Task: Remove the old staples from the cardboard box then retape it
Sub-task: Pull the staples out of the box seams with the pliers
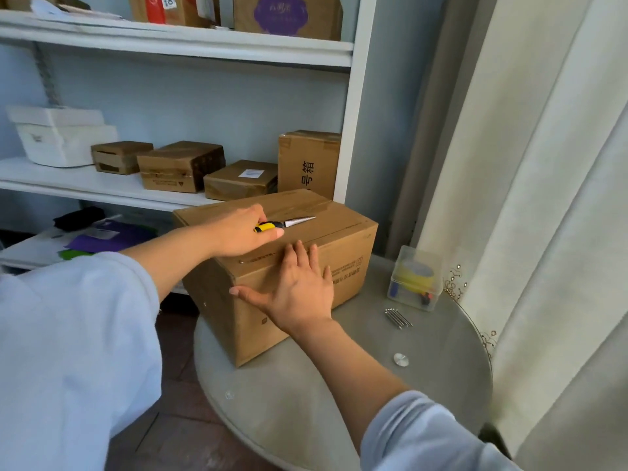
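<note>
R fingers (pixel 300 258) flat on box (pixel 343 239), prob.

Matt cardboard box (pixel 299 263) – glossy tape; pliers (pixel 285 224) – bright metal, yellow plastic

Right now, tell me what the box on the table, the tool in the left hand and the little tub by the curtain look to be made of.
Box: brown cardboard, matte, with glossy clear tape along the top seam.
Tool, gripped in the left hand: pointed, shiny jaws, apparently metal; yellow and black handle, likely plastic or rubber.
Tub: clear, see-through walls, probably plastic.
</note>
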Demonstrator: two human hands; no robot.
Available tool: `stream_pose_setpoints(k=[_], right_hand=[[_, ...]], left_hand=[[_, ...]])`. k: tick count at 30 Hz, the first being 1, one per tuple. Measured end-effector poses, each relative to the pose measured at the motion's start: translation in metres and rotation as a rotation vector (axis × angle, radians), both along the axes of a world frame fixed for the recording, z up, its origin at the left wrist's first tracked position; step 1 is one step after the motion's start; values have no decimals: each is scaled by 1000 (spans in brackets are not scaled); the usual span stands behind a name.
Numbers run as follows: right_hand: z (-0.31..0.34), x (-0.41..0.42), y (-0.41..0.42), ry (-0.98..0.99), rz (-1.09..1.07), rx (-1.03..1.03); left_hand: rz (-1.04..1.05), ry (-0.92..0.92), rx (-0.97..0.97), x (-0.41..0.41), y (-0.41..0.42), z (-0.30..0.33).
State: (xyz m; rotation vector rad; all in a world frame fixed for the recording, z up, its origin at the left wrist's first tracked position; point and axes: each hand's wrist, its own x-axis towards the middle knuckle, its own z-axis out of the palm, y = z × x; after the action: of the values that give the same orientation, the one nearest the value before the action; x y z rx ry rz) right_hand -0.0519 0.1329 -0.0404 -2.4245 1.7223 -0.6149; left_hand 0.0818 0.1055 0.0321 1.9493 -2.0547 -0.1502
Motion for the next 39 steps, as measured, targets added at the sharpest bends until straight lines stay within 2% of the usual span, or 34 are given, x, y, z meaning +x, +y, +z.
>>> stream_pose_setpoints(k=[7,10,13,16,20,26,29,33,36,39], right_hand=[[-1,-53,-23,59,44,-83],[6,-66,-27,87,63,-28],[7,-47,-29,26,-39,22],[-1,-35,-28,-23,-81,-70],[-1,-53,-31,-77,15,-199],[8,-110,-42,-222,190,57],[12,-117,-46,-184,165,71],[5,-110,-45,-179,129,68],[-1,-111,-45,-217,144,48],[5,-122,-47,-260,157,129]], left_hand=[[-56,-20,-38,-11,6,-8],[-87,-35,-38,-24,-2,-7],[-42,-4,-63,-39,-13,-10],[-28,-53,-88,-46,-20,-14],[-19,-24,-94,-39,-23,-15],[-166,7,-76,-41,-17,-13],[-202,37,-136,-48,-14,-24],[-142,64,-208,-51,-14,-35],[-183,104,-157,-48,-16,-30],[-291,138,-86,-44,-17,-24]])
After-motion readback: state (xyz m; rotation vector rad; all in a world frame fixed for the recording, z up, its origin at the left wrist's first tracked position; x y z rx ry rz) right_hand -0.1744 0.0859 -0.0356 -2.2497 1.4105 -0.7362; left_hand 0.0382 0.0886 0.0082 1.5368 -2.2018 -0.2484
